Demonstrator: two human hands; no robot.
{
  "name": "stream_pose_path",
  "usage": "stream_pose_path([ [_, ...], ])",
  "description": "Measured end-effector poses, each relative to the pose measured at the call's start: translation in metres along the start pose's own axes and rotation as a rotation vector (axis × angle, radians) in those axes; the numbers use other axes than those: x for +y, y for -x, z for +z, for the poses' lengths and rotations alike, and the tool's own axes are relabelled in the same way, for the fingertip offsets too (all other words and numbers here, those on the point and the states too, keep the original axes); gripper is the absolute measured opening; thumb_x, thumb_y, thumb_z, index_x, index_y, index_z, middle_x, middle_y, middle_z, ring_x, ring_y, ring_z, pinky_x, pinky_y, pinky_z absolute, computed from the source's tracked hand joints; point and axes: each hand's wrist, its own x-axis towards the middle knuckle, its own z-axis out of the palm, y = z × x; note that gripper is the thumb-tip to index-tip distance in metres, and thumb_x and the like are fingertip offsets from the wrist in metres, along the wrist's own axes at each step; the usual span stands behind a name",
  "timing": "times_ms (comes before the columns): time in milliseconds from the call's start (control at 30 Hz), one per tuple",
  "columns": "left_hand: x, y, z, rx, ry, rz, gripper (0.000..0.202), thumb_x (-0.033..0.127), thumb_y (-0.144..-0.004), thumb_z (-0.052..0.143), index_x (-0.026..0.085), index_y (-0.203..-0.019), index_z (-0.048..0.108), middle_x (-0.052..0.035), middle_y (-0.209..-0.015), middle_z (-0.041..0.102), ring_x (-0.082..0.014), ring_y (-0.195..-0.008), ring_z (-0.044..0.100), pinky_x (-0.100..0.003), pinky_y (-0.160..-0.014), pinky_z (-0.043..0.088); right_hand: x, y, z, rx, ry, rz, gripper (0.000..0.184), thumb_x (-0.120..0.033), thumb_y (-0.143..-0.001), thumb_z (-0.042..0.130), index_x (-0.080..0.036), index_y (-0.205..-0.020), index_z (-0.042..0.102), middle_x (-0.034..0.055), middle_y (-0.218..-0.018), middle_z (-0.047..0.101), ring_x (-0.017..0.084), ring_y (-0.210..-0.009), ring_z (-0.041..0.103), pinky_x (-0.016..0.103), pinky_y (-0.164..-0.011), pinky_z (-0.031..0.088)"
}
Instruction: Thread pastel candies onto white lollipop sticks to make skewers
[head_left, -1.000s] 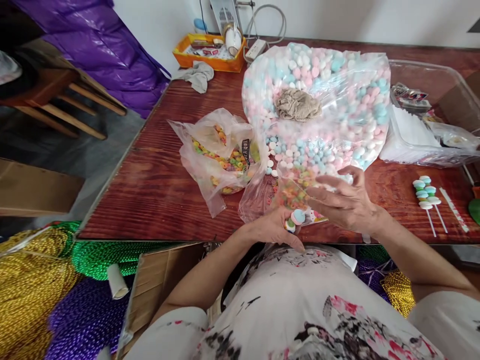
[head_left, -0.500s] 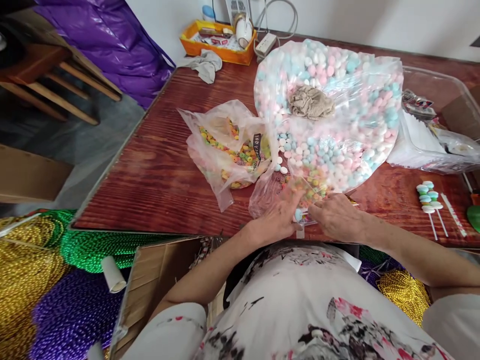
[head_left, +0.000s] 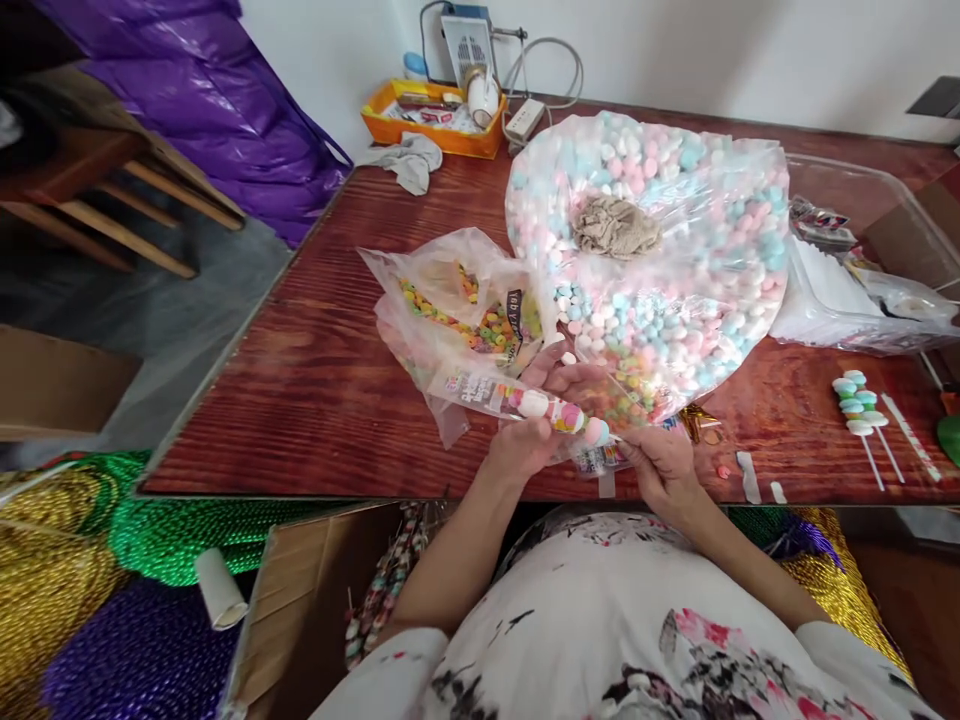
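evidently the step in hand is working a stack of sweets [head_left: 568, 414] in a printed clear sleeve [head_left: 472, 388]: just beyond the flowered shirt [head_left: 600, 630], the right hand [head_left: 664, 465] has thumb and fingertips pinched together on one end, though whether they also grip a stick i can't tell. the left hand [head_left: 521, 442] supports the middle, fingers apart on the far side; how firmly they press is unclear. the sleeve slants above the front of the bench [head_left: 285, 400]. as i judge it, the next move calls for a steady pinch so nothing slides inside. past it lie a bag of coloured rings [head_left: 480, 310] and a bigger bag of pastel sweets [head_left: 675, 300], a crumpled cloth [head_left: 615, 228] on top; farther back, an orange tray [head_left: 427, 139].
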Motion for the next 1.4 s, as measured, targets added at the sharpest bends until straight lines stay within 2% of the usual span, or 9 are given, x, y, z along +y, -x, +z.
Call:
stream_pose_path([
  [67, 0.006, -0.013, 0.006, -0.019, 0.021, 0.024, 0.043, 0.055, -0.065, 0.085, 0.025, -0.09, 0.066, -0.0022, -0.08, 0.069, -0.0253, -0.085, 0.069, -0.047, -0.085, 0.054, -0.003, -0.001, 0.004, -0.022, 0.049, 0.011, 0.016, -0.018, -0.094, 0.051, -0.019, -0.085, 0.064, 0.0014, -0.066, 0.06, 0.013, -0.058, 0.049, 0.029, -0.061, 0.037],
  [167, 0.007, -0.019, 0.008, -0.028, 0.083, 0.06, 0.05, 0.057, -0.075, 0.076, 0.02, -0.061, 0.046, 0.0039, -0.055, 0.053, -0.0176, -0.059, 0.063, -0.044, -0.08, 0.054, -0.004, -0.002, 0.004, -0.08, -0.154, 0.246, 0.022, -0.029, -0.095, 0.053, -0.019, -0.079, 0.063, -0.0008, -0.06, 0.052, 0.012, -0.055, 0.042, 0.028, -0.057, 0.032],
  [300, -0.005, -0.02, 0.001, 0.042, 0.114, 0.075, 0.068, 0.068, -0.065, 0.078, 0.02, -0.058, 0.03, 0.0076, -0.047, 0.039, -0.0148, -0.049, 0.055, -0.043, -0.076, 0.055, -0.005, -0.002, 0.012, -0.258, -0.892, 0.7, 0.034, -0.047, -0.087, 0.062, -0.019, -0.069, 0.057, -0.0079, -0.047, 0.034, 0.008, -0.042, 0.024, 0.025, -0.046, 0.019],
  [433, -0.017, -0.018, -0.004, 0.031, -0.009, -0.022, 0.072, 0.072, -0.052, 0.082, 0.022, -0.057, 0.031, 0.0075, -0.043, 0.036, -0.018, -0.049, 0.058, -0.046, -0.075, 0.054, -0.01, -0.005, 0.032, -0.341, -1.332, 0.878, 0.034, -0.049, -0.076, 0.073, -0.02, -0.07, 0.055, -0.0126, -0.04, 0.027, 0.005, -0.037, 0.015, 0.024, -0.042, 0.018],
  [567, -0.023, -0.012, -0.004, 0.059, -0.049, -0.113, 0.067, 0.072, -0.051, 0.083, 0.022, -0.06, 0.038, 0.0053, -0.044, 0.041, -0.0296, -0.069, 0.07, -0.048, -0.078, 0.054, -0.012, -0.009, 0.043, -0.232, -1.09, 0.734, 0.039, -0.048, -0.083, 0.067, -0.021, -0.062, 0.048, -0.009, -0.043, 0.034, 0.007, -0.039, 0.023, 0.024, -0.042, 0.021],
  [733, -0.011, -0.012, -0.009, 0.125, -0.03, -0.083, 0.054, 0.061, -0.057, 0.086, 0.021, -0.081, 0.059, -0.0037, -0.08, 0.069, -0.0282, -0.091, 0.07, -0.043, -0.08, 0.055, 0.0, -0.013, 0.033, 0.031, -0.138, 0.168, 0.021, -0.027, -0.094, 0.054, -0.019, -0.076, 0.062, 0.0002, -0.061, 0.058, 0.012, -0.054, 0.047, 0.027, -0.056, 0.035],
  [933, 0.006, -0.021, -0.001, 0.269, 0.015, 0.062, 0.047, 0.053, -0.066, 0.084, 0.019, -0.066, 0.052, 0.0036, -0.064, 0.054, -0.016, -0.07, 0.064, -0.04, -0.087, 0.057, 0.012, -0.019, 0.025, 0.175, 0.338, -0.22, 0.013, -0.01, -0.09, 0.055, -0.018, -0.09, 0.066, -0.0001, -0.058, 0.06, 0.013, -0.053, 0.047, 0.028, -0.059, 0.034],
  [1133, -0.015, -0.015, 0.017, 0.232, 0.075, -0.025, 0.055, 0.055, -0.069, 0.083, 0.021, -0.068, 0.041, 0.0069, -0.061, 0.047, -0.012, -0.062, 0.058, -0.038, -0.084, 0.058, 0.004, -0.017, 0.032, 0.134, 0.245, -0.124, 0.02, -0.016, -0.094, 0.051, -0.019, -0.078, 0.064, 0.0005, -0.056, 0.055, 0.013, -0.053, 0.044, 0.03, -0.06, 0.035],
  [1400, -0.026, -0.006, 0.011, 0.213, 0.023, -0.089, 0.062, 0.071, -0.057, 0.081, 0.024, -0.083, 0.051, 0.0041, -0.069, 0.055, -0.0222, -0.081, 0.067, -0.043, -0.082, 0.056, 0.0, -0.025, 0.032, -0.145, -0.66, 0.45, 0.031, -0.043, -0.094, 0.053, -0.02, -0.073, 0.057, -0.0071, -0.048, 0.038, 0.009, -0.042, 0.032, 0.025, -0.044, 0.027],
])
